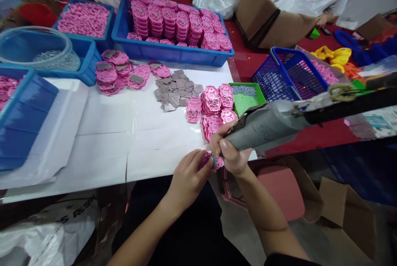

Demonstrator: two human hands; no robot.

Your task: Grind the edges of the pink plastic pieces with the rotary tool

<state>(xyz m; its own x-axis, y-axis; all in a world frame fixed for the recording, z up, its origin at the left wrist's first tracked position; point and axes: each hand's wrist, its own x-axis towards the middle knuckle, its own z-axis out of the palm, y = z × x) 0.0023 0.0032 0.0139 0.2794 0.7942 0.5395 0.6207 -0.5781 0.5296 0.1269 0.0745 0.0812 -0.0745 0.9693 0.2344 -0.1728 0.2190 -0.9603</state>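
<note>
My left hand [189, 175] pinches a small pink plastic part [208, 160] at the near edge of the white table [124, 133]. My right hand [231, 150] is wrapped round a grey tape-covered power screwdriver [269, 123], its tip down on that pink part. Its black cable end stretches off to the right. Just behind my hands stand short stacks of the same pink parts [214, 106]. A heap of small grey metal plates [176, 89] lies in the middle of the table. A green tray of screws [246, 96] sits right of the stacks.
A blue bin [167, 51] of stacked pink parts stands at the back, more blue bins [18, 121] on the left, a clear bowl [37, 49] of screws. A blue basket [288, 75] stands right. Another person's hand [324, 20] shows far right. A pink stool [279, 191] stands below.
</note>
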